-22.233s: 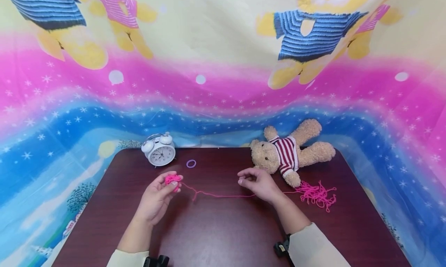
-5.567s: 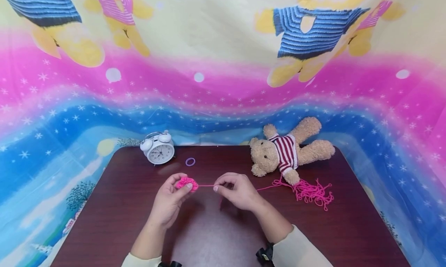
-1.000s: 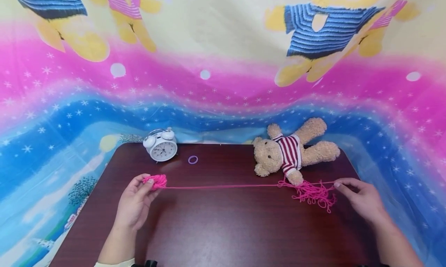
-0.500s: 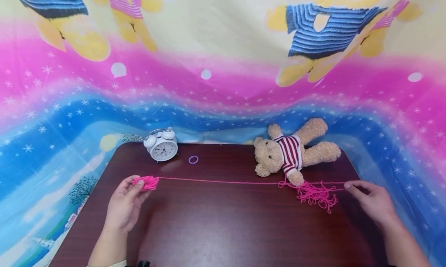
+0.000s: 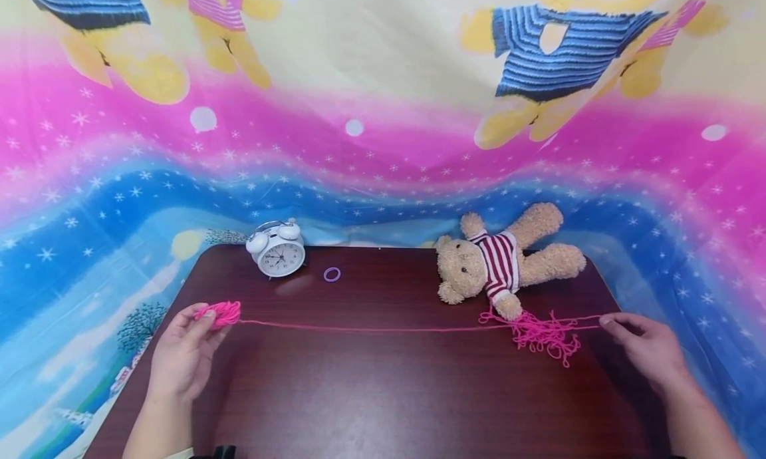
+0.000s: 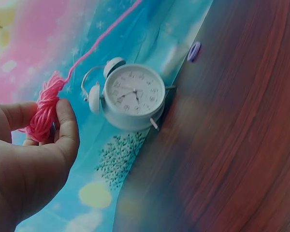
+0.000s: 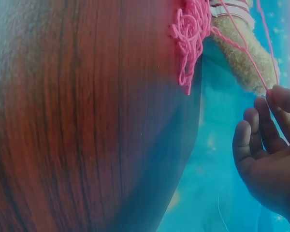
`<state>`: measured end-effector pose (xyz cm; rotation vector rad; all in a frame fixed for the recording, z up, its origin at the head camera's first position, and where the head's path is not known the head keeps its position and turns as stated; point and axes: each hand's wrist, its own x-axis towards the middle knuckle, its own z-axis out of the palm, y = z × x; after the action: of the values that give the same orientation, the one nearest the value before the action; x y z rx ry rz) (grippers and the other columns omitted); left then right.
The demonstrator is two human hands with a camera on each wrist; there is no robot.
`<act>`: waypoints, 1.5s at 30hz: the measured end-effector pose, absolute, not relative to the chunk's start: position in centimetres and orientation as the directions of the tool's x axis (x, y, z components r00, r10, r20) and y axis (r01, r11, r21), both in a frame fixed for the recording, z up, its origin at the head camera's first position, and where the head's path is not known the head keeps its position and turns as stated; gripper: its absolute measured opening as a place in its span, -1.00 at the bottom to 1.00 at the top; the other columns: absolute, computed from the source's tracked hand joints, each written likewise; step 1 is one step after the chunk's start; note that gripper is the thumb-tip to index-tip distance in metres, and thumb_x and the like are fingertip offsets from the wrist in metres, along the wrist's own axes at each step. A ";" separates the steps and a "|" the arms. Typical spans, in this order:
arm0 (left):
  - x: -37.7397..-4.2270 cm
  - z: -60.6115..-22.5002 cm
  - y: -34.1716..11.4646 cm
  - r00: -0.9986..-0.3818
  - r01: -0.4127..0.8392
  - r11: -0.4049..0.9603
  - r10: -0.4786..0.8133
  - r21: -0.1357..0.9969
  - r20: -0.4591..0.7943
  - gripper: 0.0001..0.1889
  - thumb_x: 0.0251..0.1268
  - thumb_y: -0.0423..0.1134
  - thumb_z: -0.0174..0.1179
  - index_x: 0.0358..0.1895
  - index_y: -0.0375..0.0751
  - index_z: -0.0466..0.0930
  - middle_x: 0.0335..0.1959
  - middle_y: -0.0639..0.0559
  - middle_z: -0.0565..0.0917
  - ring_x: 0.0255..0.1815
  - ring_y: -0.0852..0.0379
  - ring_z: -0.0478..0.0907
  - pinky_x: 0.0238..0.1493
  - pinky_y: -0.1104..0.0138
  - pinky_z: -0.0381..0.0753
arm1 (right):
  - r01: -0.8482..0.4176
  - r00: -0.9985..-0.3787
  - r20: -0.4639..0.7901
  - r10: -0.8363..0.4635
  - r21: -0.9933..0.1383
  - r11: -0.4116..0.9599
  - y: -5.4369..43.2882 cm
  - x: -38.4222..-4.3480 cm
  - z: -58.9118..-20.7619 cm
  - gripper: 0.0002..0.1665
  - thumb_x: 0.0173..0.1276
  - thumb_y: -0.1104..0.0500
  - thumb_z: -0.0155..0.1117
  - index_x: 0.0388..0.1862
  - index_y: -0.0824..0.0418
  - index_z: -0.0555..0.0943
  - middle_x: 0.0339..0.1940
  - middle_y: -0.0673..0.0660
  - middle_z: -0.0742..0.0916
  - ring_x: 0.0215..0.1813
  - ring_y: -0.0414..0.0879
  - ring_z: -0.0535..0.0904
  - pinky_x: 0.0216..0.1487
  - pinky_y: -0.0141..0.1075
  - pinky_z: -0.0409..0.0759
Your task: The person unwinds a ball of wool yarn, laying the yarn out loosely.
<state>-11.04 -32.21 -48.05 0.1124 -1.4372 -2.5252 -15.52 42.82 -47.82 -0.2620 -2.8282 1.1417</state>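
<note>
At the left of the head view my left hand (image 5: 182, 356) pinches a small wound bundle of pink yarn (image 5: 220, 314) between thumb and fingers; the left wrist view shows its looped strands (image 6: 44, 108) closely. One long strand (image 5: 371, 330) runs from the bundle across the table to the right. There a loose tangled pile of pink yarn (image 5: 544, 338) lies beside the teddy bear's arm. Past the table's right side, my right hand (image 5: 649, 352) pinches the yarn between thumb and index finger, with two strands leading back toward the pile. Its other fingers (image 7: 241, 133) are loosely bent.
A teddy bear (image 5: 499, 263) in a striped shirt lies at the back right of the dark wooden table (image 5: 383, 392). A white alarm clock (image 5: 278, 251) stands at the back left, with a purple ring (image 5: 332, 275) near it. A printed cloth (image 5: 371, 173) hangs behind.
Over the last second my left hand has carried the bundle left and my right hand has drifted right, lengthening the strand. The bundle is bigger than 22 seconds ago, when my right hand was mid-table.
</note>
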 end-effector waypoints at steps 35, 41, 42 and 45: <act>-11.5 -48.4 -34.3 -0.952 0.174 -0.555 -0.305 0.814 -0.004 -0.87 0.56 -0.47 0.09 0.03 -0.25 0.49 -0.06 -0.06 0.77 -0.01 0.08 0.77 0.03 0.31 0.73 | 0.164 -0.979 -0.030 0.201 -0.701 0.694 42.6 -15.9 -48.7 -0.38 0.50 -0.20 0.31 0.15 0.33 0.69 -0.01 0.20 0.74 -0.30 -0.25 0.66 -0.33 -0.41 0.57; -11.8 -48.4 -32.7 -0.964 0.168 -0.542 -0.264 0.823 0.024 -0.86 0.58 -0.48 0.05 0.04 -0.23 0.49 -0.07 -0.05 0.76 -0.02 0.10 0.76 0.07 0.32 0.71 | 0.129 -0.988 -0.031 0.151 -0.704 0.699 40.9 -16.2 -49.0 -0.39 0.50 -0.20 0.30 0.16 0.29 0.70 0.12 0.28 0.70 -0.26 -0.22 0.66 -0.29 -0.40 0.57; -11.8 -48.5 -32.5 -0.966 0.167 -0.536 -0.257 0.828 0.029 -0.86 0.58 -0.48 0.05 0.04 -0.24 0.48 -0.07 -0.05 0.76 -0.01 0.10 0.76 0.08 0.31 0.71 | 0.124 -0.989 -0.028 0.146 -0.696 0.707 40.6 -16.2 -49.0 -0.40 0.50 -0.21 0.30 0.16 0.27 0.71 0.09 0.25 0.72 -0.25 -0.21 0.66 -0.28 -0.41 0.56; -12.1 -48.5 -31.7 -0.970 0.157 -0.520 -0.241 0.840 0.032 -0.87 0.58 -0.47 0.06 0.05 -0.23 0.47 -0.07 -0.03 0.75 -0.01 0.11 0.76 0.10 0.31 0.70 | 0.120 -0.991 -0.034 0.132 -0.681 0.722 39.6 -16.5 -49.0 -0.40 0.49 -0.24 0.29 0.16 0.22 0.72 0.07 0.23 0.75 -0.07 -0.09 0.67 -0.23 -0.40 0.54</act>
<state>-12.07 -31.68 -48.49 0.1304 -1.3973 -2.5521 -16.45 39.59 -49.00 -0.2119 -2.8991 1.1451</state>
